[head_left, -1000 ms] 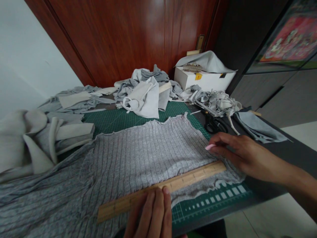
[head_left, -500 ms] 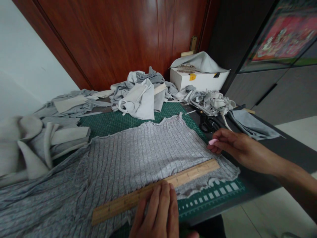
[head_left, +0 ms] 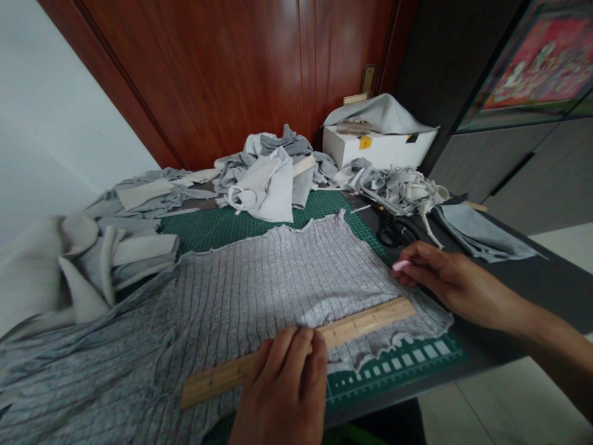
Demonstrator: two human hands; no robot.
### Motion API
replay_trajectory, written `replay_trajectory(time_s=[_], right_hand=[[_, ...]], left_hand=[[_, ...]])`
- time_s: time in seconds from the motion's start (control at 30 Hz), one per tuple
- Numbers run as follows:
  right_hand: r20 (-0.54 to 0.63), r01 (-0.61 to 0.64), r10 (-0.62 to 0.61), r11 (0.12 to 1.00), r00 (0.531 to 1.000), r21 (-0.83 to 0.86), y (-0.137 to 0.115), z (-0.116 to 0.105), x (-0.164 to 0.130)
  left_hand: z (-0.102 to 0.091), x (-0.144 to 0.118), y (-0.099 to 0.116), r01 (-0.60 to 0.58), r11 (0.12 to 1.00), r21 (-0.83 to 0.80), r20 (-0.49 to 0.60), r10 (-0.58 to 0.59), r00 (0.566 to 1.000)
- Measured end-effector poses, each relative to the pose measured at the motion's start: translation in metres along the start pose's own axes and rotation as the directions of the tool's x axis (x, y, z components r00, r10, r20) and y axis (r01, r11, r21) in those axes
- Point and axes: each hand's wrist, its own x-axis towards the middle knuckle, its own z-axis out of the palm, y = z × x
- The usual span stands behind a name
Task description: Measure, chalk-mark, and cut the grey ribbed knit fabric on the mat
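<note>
- A ribbed grey knit fabric (head_left: 259, 290) is lying flat under a long wooden ruler (head_left: 296, 349).
- The left hand (head_left: 282, 389) is pressing the ruler, fingers extended flat.
- The right hand (head_left: 445, 278) is pinching a small pink chalk (head_left: 401, 265).

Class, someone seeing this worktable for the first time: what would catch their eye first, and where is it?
First, the grey ribbed fabric spread over the green cutting mat, with a wooden ruler across its near edge. The left hand presses the ruler at the bottom centre. The right hand pinches a pink chalk beside the fabric's right edge.
</note>
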Motion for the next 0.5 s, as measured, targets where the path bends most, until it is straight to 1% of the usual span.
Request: replay_trajectory(time_s=[0.1,0.23,0.37,0.5], right_hand=[[0.017,-0.014,0.013,1.0,1.0,0.012,0.002,0.0,0.0],[0.032,-0.031,0.03,0.999,0.999,0.038,0.004,0.0,0.001],[0.048,-0.049,0.046,0.996,0.998,0.073,0.005,-0.001,0.001],[0.075,-0.056,0.048,0.993,0.996,0.103,0.007,-0.004,0.002]], left_hand=[[-0.003,0.007,-0.005,-0.06,0.998,0.026,0.023,0.059,0.998],[-0.009,0.024,-0.004,-0.113,0.994,0.009,0.059,0.112,0.992],[-0.01,0.035,-0.002,-0.144,0.989,0.018,0.035,0.143,0.989],[-0.007,0.034,0.001,-0.15,0.989,0.0,0.008,0.15,0.989]])
